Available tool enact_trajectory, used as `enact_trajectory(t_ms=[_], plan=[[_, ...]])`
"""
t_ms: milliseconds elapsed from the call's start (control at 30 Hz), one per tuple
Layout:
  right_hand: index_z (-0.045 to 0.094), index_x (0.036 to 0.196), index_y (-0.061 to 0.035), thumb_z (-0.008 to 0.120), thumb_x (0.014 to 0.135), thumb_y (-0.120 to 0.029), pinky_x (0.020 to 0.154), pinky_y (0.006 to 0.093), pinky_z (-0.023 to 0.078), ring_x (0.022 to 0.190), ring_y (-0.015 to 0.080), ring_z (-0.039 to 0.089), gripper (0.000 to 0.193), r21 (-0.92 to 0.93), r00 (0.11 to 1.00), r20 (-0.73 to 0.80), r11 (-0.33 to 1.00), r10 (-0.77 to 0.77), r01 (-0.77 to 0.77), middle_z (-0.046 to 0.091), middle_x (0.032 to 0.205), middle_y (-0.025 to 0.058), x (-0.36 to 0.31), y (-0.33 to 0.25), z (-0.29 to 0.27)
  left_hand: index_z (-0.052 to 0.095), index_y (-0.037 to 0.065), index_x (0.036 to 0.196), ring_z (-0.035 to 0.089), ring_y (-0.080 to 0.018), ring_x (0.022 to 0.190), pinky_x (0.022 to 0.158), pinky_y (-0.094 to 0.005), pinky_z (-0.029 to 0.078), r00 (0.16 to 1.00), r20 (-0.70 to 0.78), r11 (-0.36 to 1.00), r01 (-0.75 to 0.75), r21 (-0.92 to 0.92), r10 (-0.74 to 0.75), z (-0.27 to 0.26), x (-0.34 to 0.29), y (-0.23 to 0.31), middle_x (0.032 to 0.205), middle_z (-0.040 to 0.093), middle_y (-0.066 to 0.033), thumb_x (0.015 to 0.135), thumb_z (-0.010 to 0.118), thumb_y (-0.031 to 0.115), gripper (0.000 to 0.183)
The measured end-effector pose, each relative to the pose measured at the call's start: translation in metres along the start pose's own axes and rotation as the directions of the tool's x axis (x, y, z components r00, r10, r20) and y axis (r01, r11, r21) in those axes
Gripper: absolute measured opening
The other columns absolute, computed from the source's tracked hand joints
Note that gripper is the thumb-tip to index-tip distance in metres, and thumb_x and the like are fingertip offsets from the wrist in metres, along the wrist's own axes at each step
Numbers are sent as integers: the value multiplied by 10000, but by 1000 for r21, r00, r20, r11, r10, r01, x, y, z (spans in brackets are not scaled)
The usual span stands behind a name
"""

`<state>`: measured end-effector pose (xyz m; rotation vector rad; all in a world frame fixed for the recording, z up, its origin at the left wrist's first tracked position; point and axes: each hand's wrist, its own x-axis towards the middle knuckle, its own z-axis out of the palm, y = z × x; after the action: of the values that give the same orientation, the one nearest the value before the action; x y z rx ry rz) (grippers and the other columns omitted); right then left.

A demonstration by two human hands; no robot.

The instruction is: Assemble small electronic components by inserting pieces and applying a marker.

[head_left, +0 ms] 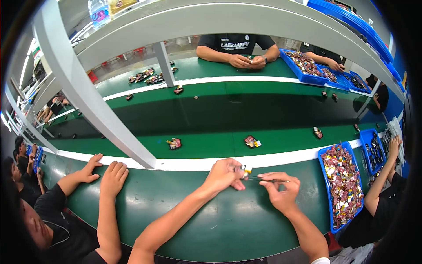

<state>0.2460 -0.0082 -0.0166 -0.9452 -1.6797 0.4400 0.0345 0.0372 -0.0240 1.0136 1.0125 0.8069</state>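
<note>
Over the green bench, my left hand (221, 176) pinches a small electronic part (246, 170) with a black edge and a white-and-yellow tab. My right hand (283, 193) is closed around slim dark tweezers (276, 180). The tips of the tweezers point left and reach the part's lower edge; whether they grip it is too small to tell. To the right of my right hand stands a blue tray (325, 193), heaped with small pink, white and yellow parts.
Beyond the white rail (198, 164) runs a green conveyor belt (211, 152) with scattered parts, one small assembly (252, 141) straight ahead. A slanted grey post (94, 99) rises at left. Co-workers' hands (113, 178) rest on the bench at left. Another blue tray (364, 147) stands at right.
</note>
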Motion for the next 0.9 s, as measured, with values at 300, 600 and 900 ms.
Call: enact_trajectory(t_ms=[300,600,900], plan=[[709,844,-6,779,741,63,468,195,372,447,49,478,142,-72,1000,28,997,12,-10,781,893,74,-4,5,-4,492,-141,1125,714,-255,626,450,-343,588,871,-386,840,-54,540,304,-54,69,49,886,624,-188,909,725,150,431],[728,833,9,785,745,50,452,211,364,429,49,445,113,-74,998,50,997,27,-24,778,885,72,-5,7,-1,632,-45,682,656,-445,682,613,-533,503,464,-501,378,336,863,730,-129,-27,19,659,640,-225,930,687,218,366],[763,901,-51,820,737,9,430,237,276,412,67,320,184,-60,1000,13,998,5,-5,444,494,-12,-8,6,6,693,-70,769,682,-462,786,685,-512,546,474,-626,422,471,775,619,-128,-16,28,821,677,-275,950,651,151,289]])
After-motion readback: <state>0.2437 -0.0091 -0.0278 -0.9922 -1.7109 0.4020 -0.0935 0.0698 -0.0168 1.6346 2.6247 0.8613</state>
